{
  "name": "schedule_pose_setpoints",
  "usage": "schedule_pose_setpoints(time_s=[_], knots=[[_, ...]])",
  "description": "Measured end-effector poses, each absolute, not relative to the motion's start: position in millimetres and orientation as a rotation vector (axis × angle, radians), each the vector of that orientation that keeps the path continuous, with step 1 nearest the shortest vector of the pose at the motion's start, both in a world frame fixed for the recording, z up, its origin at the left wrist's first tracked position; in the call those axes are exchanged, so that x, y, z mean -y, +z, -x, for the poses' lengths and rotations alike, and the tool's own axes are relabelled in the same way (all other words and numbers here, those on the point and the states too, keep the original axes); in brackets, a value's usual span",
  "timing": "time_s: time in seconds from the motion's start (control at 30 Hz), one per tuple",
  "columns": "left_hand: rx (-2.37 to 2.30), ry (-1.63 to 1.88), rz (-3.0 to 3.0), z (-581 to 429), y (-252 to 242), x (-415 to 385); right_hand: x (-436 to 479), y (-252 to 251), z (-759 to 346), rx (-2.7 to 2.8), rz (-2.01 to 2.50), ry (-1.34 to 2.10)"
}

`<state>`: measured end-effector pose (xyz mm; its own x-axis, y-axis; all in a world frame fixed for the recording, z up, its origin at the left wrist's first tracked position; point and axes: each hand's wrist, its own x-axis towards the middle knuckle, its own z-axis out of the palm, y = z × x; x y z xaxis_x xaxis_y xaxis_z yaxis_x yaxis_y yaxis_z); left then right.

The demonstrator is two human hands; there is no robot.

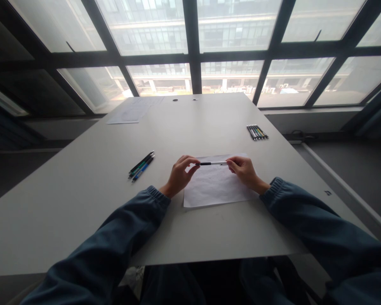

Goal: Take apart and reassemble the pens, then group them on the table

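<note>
A pen [214, 163] with a black grip and a pale barrel is stretched level between my two hands, above a sheet of white paper [214, 186]. My left hand [181, 173] pinches its dark end between thumb and fingers. At the clip end, my right hand [244, 170] closes round the pen, hiding the tip there. Left of my left hand lie a few pens [142, 166] side by side, with black, green and blue barrels. Farther right, past my right hand, a row of several pens [257, 132] rests close together on the table.
The white table [82, 203] reaches away to large windows [231, 29]. Papers [130, 112] lie at its far left corner. Near the far edge are a small round dark piece [175, 100] and another small object [195, 99]. A small dark mark [327, 192] sits near the right edge.
</note>
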<state>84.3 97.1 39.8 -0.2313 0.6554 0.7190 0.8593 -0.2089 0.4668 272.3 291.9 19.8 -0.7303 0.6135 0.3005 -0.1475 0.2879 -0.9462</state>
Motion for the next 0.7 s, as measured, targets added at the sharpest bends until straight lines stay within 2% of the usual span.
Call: schedule_pose_setpoints(time_s=[0.7], knots=[[2.024,-1.466,1.802,-83.4,39.3,-93.4,-292.5,17.0,-272.7,1.899,0.370,1.545]])
